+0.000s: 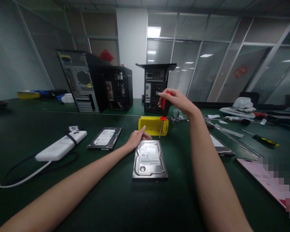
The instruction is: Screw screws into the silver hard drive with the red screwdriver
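A silver hard drive (149, 160) with a white label lies flat on the green table in front of me. My left hand (138, 138) rests at its far left corner, thumb raised and the other fingers stretched along the far edge. In my right hand (175, 99) is a screwdriver (163, 113) with a red and black handle, held nearly upright. Its shaft points down to the drive's far right corner; whether the tip sits in a screw is too small to tell. Just behind the drive stands a yellow plastic tray (152, 122).
Left lie a second hard drive (104, 138) and a white power strip (62, 145) with cable. To the right are another drive (219, 145), a pink-screened device (261, 177) and a yellow-black screwdriver (261, 138). Computer cases (96, 80) stand at the back.
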`<action>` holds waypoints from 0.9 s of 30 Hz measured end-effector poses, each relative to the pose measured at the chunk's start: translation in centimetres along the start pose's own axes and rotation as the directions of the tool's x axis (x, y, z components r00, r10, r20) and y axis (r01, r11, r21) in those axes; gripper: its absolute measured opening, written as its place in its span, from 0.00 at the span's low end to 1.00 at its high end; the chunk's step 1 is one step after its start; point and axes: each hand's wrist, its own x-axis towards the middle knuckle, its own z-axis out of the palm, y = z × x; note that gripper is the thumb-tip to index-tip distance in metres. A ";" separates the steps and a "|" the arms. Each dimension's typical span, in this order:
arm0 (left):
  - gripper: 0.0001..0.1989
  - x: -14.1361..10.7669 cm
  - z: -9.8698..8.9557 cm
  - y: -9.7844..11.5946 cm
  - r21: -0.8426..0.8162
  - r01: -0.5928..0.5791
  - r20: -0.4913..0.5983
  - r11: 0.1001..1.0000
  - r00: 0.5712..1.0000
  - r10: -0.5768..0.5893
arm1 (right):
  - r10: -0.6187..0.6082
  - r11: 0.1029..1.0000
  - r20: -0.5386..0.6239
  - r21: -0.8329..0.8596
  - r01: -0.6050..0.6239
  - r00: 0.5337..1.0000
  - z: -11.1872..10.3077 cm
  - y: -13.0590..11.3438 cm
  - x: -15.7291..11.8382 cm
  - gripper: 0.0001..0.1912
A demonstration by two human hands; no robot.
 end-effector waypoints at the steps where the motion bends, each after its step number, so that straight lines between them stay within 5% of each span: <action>1: 0.34 0.0 0.0 0.0 0.000 0.004 -0.001 1.000 1.000 -0.004 | 0.002 1.000 0.005 0.016 -0.002 1.000 0.0 0.0 0.0 0.13; 11: 0.32 0.2 0.0 0.0 0.023 -0.006 0.005 1.000 1.000 0.006 | 0.120 0.993 -0.014 0.010 -0.120 0.993 0.3 -0.3 0.1 0.12; 19: 0.30 0.1 0.0 0.3 0.029 0.013 -0.002 0.999 1.000 -0.013 | 0.096 0.973 0.093 0.200 -0.113 0.991 -0.1 -0.4 0.0 0.09; 27: 0.30 0.0 0.1 0.6 0.044 0.018 -0.007 0.999 1.000 -0.018 | 0.076 0.975 0.103 0.201 -0.096 0.992 0.1 -0.5 -0.3 0.11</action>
